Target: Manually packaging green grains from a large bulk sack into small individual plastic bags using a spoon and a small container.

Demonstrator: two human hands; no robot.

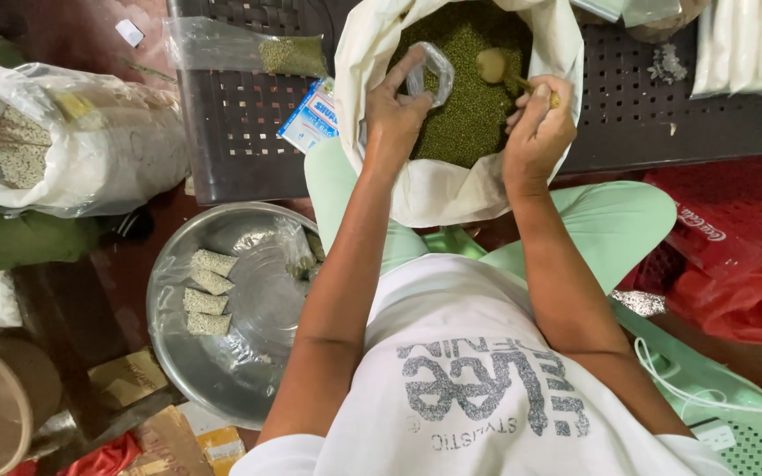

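The left hand [394, 110] pinches a small clear bag [429, 75] open over the green beans [469, 97] in the white sack [451, 181], while the right hand [535, 128], fingers closed on a scoop [496, 66], tips beans toward its mouth.

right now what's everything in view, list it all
sack: one, cream, open on the lap
green beans: a heap, inside the sack
small bag: one, clear, over the beans
scoop: one, tan, in the beans
metal basin: one, silver, lower left
filled packets: four, pale, in the basin
large bag: one, clear, far left
crate: one, dark, behind the sack
red bags: right edge
left hand: holds the small bag open
right hand: grips the scoop handle
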